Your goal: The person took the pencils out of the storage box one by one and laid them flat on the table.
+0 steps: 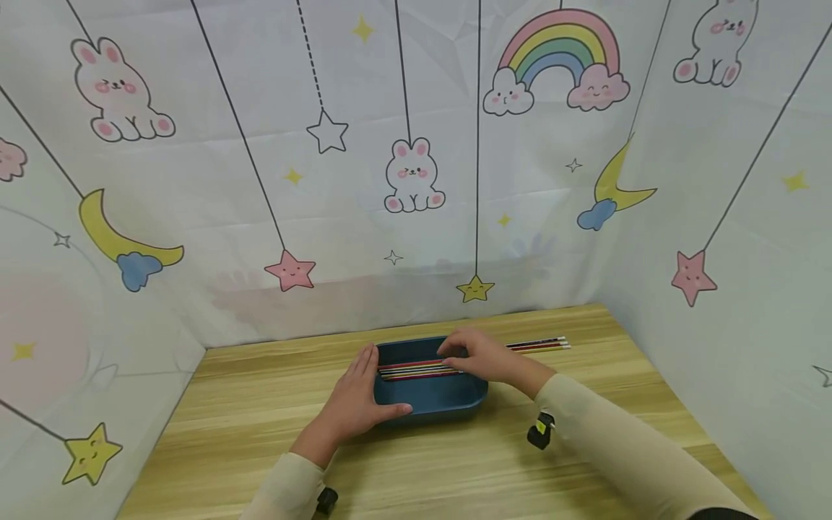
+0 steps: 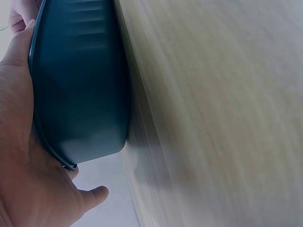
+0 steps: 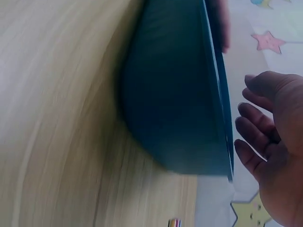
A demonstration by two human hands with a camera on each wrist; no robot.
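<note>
A dark teal plastic bin (image 1: 429, 404) stands on the table, with several pencils (image 1: 416, 370) lying lengthwise inside it. My left hand (image 1: 354, 397) rests against the bin's left end, its fingers fairly straight along that side and its thumb at the front rim. In the left wrist view, the left palm (image 2: 28, 165) is against the rim of the bin (image 2: 80, 85). Over the bin's right end is my right hand (image 1: 484, 355), fingers loosely bent. From the right wrist view, these fingers (image 3: 253, 135) hold nothing and are apart from the rim.
More pencils (image 1: 539, 344) lie on the wooden table (image 1: 273, 419), to the right of the bin and behind the right hand. Printed cloth walls (image 1: 351, 217) close in the table at the back and both sides.
</note>
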